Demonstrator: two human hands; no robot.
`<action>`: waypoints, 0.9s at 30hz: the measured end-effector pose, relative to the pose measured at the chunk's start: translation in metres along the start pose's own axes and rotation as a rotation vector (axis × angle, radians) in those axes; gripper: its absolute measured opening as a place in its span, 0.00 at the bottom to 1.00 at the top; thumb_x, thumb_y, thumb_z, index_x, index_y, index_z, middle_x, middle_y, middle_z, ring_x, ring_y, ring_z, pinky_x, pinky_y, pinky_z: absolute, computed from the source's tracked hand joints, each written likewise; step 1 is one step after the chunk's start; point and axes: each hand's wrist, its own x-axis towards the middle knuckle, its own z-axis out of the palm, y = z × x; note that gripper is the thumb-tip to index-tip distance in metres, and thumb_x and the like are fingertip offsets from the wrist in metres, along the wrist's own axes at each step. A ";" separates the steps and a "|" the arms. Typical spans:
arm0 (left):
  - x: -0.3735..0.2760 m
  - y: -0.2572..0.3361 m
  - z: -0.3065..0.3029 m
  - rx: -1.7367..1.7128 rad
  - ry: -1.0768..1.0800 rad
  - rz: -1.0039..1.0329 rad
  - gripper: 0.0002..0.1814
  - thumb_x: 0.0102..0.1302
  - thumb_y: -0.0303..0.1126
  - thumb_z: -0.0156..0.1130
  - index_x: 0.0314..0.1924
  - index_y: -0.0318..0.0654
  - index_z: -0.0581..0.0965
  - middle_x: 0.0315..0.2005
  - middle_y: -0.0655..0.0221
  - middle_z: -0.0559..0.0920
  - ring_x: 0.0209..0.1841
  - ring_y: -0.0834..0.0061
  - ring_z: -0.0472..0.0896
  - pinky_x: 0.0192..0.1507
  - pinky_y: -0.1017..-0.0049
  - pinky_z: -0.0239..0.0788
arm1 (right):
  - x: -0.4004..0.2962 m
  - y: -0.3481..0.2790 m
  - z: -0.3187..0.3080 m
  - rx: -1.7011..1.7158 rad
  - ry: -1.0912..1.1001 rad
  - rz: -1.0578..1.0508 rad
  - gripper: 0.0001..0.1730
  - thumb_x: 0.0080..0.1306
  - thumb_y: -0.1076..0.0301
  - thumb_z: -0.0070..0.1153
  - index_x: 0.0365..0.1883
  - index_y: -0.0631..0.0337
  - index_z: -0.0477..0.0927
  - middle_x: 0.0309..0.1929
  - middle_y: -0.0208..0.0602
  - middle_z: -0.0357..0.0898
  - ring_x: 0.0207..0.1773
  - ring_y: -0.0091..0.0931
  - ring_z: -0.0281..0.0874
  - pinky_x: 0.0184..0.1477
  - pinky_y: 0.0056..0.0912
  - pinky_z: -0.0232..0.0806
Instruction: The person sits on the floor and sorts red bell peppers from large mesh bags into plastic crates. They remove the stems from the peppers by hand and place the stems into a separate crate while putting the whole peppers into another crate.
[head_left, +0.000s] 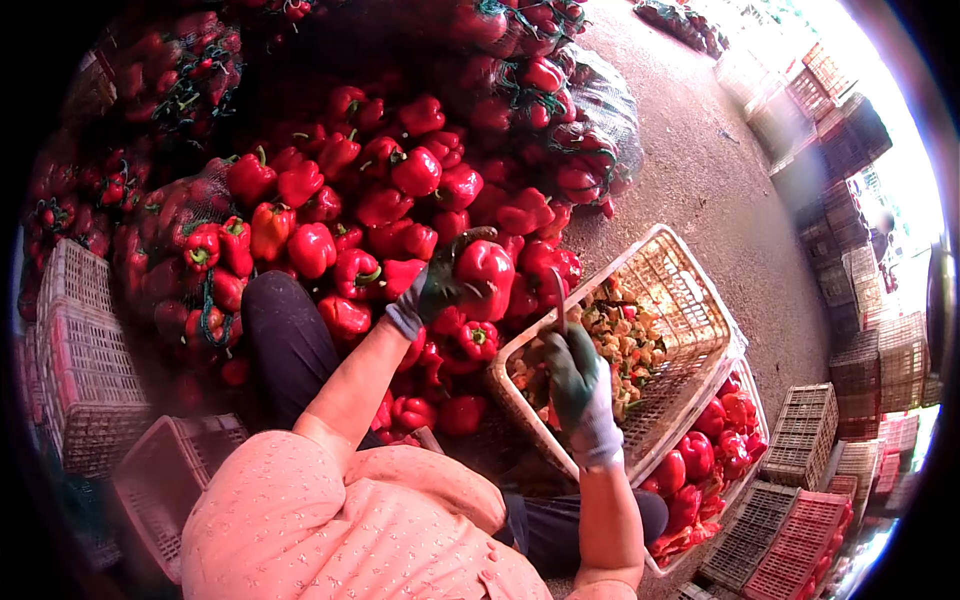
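My left hand (442, 279), in a dark-coated work glove, grips a large red bell pepper (489, 281) above a heap of loose red bell peppers (386, 206). In my gloved right hand (579, 386) is a thin curved blade (560, 296), probably a knife, pointing away from me; its handle is hidden by the fingers. That hand is over a dirty plastic crate (679, 281) which contains many cut pepper cores and stems (622, 341). The blade and the held pepper are apart.
Beside the core crate, another crate (757, 390) holds red peppers (694, 454). Filled mesh sacks (592, 150) stand around the heap. Stacked crates (855, 345) line the right side, with more crates (94, 367) at left. Concrete floor (712, 180) shows beyond.
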 end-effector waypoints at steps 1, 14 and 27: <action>-0.006 0.010 0.002 -0.038 -0.014 -0.006 0.45 0.50 0.33 0.76 0.68 0.39 0.65 0.62 0.67 0.72 0.63 0.74 0.69 0.67 0.70 0.61 | 0.004 -0.005 0.007 -0.083 -0.032 -0.040 0.11 0.74 0.65 0.46 0.44 0.62 0.76 0.27 0.31 0.79 0.18 0.19 0.70 0.22 0.24 0.63; -0.040 0.072 0.030 -0.068 -0.144 0.013 0.46 0.48 0.30 0.74 0.68 0.38 0.64 0.59 0.66 0.74 0.61 0.74 0.72 0.64 0.70 0.64 | -0.043 -0.018 0.021 -0.143 -0.054 -0.072 0.09 0.72 0.66 0.49 0.38 0.61 0.78 0.22 0.30 0.74 0.21 0.19 0.71 0.23 0.24 0.61; -0.046 0.007 0.059 -0.897 0.077 -0.233 0.27 0.68 0.44 0.63 0.62 0.38 0.70 0.50 0.68 0.79 0.51 0.75 0.79 0.57 0.70 0.71 | -0.102 0.136 0.055 0.212 0.288 -0.161 0.12 0.74 0.64 0.47 0.46 0.62 0.77 0.28 0.27 0.78 0.24 0.16 0.71 0.26 0.20 0.63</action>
